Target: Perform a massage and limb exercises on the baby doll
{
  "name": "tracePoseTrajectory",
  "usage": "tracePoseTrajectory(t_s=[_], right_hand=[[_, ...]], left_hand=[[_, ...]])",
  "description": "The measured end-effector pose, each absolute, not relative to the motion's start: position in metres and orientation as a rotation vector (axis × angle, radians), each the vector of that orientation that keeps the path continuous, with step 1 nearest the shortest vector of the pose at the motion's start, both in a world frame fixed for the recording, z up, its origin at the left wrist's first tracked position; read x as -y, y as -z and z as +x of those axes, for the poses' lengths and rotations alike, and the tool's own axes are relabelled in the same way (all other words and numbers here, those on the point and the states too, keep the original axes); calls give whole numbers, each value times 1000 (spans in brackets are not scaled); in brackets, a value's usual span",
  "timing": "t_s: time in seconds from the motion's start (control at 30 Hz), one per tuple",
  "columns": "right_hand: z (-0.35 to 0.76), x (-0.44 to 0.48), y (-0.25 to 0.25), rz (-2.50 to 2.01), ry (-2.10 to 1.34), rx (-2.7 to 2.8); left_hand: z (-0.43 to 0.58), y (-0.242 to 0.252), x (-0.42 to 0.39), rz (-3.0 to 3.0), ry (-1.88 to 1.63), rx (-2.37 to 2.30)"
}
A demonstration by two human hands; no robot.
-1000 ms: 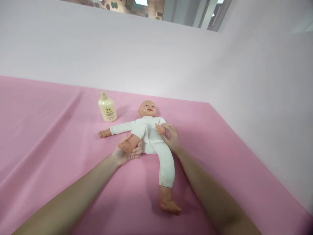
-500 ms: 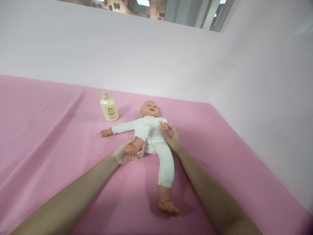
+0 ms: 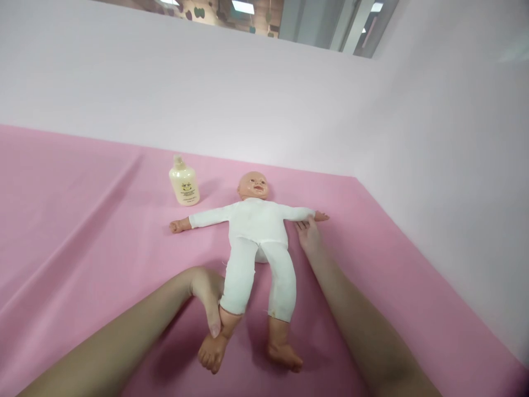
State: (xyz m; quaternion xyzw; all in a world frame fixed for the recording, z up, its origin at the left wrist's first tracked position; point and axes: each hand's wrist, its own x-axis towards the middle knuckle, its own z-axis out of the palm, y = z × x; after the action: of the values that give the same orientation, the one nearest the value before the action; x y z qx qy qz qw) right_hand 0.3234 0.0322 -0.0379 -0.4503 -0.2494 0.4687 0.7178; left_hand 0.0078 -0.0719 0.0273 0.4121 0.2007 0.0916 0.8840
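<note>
A baby doll with a white cloth body lies on its back on the pink sheet, head away from me. Its arms stretch out to both sides and its legs point toward me. My left hand is closed around the doll's lower leg on the left, thumb at the ankle, the other fingers hidden behind the leg. On the other side, my right hand grips the doll's outstretched arm near the wrist, its thumb up at the cuff and fingers under the sleeve.
A pale yellow pump bottle with a dark printed label stands left of the doll's head. Behind the sheet rises a white wall, continuing along the right. A window is at the top.
My left hand has brought the doll's bent leg down toward me, so it lies extended. My right hand has swung the doll's arm from its chest out to the right.
</note>
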Motion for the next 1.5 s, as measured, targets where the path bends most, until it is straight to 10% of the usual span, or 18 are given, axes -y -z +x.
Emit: tracePoseTrajectory(t_s=[0.33,1.0,1.5], right_hand=[[313,-19,24,-967,-982,650],[274,14,6,-1036,-207,1917],[280,1,5,-894,-700,1150]], left_hand=[[1,-15,66,1218,332,-95],[25,2,53,592,-657,-471],[3,-12,61,1014,-87,-58]])
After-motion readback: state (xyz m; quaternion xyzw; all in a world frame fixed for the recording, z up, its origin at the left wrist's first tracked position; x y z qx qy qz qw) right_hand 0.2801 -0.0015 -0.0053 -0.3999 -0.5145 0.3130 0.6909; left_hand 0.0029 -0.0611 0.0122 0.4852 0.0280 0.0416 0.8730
